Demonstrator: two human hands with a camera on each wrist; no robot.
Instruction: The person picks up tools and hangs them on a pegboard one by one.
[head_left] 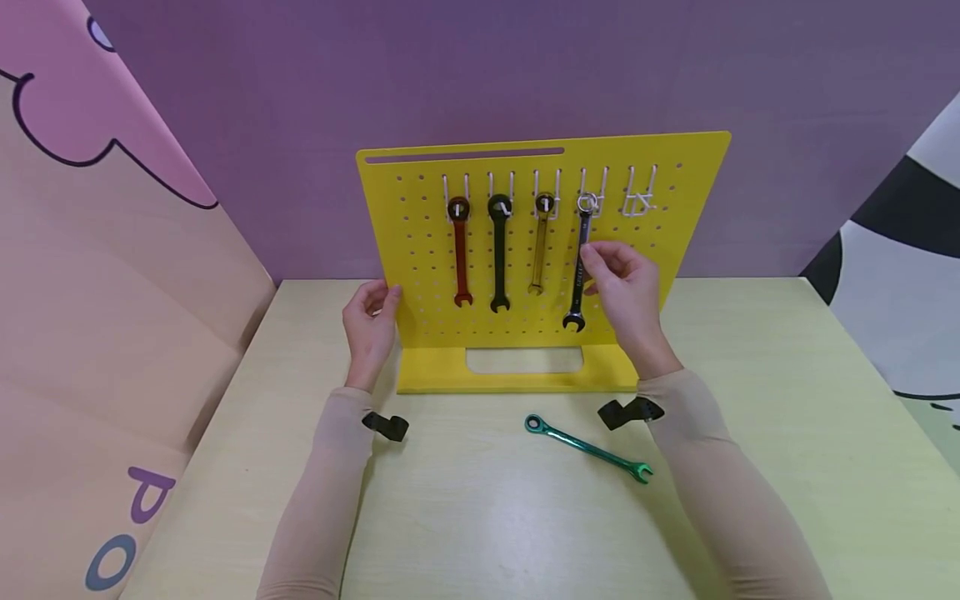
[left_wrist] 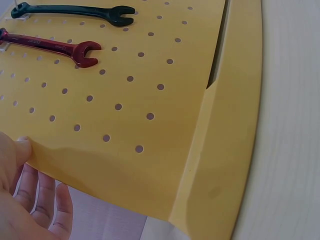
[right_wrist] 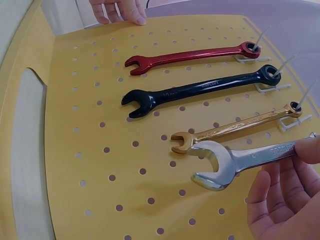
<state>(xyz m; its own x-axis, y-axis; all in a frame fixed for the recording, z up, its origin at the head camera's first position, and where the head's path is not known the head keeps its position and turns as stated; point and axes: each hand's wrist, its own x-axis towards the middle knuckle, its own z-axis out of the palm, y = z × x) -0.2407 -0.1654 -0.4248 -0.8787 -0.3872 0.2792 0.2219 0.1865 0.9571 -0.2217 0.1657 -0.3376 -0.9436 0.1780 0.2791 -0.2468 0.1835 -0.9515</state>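
My right hand (head_left: 626, 279) pinches a silver combination wrench (head_left: 578, 287) by the upper shank, thumb in front. Its ring end overlaps the fourth white hook in the head view, and its open jaw points down, standing off the board in the right wrist view. At the left edge of the yellow pegboard (head_left: 420, 292), my left hand (head_left: 371, 325) grips with the thumb on the front and the fingers behind. Hanging from hooks are a red wrench (head_left: 461, 258), a black-looking wrench (head_left: 499, 258) that appears dark green in the left wrist view, and a gold wrench (head_left: 538, 250).
A green wrench (head_left: 588, 447) lies on the pale table (head_left: 465, 500) in front of the board. The fifth white hook (head_left: 639, 202) at the right holds no wrench. Behind the board rises a purple wall (head_left: 525, 67); a printed panel (head_left: 112, 250) flanks the left side.
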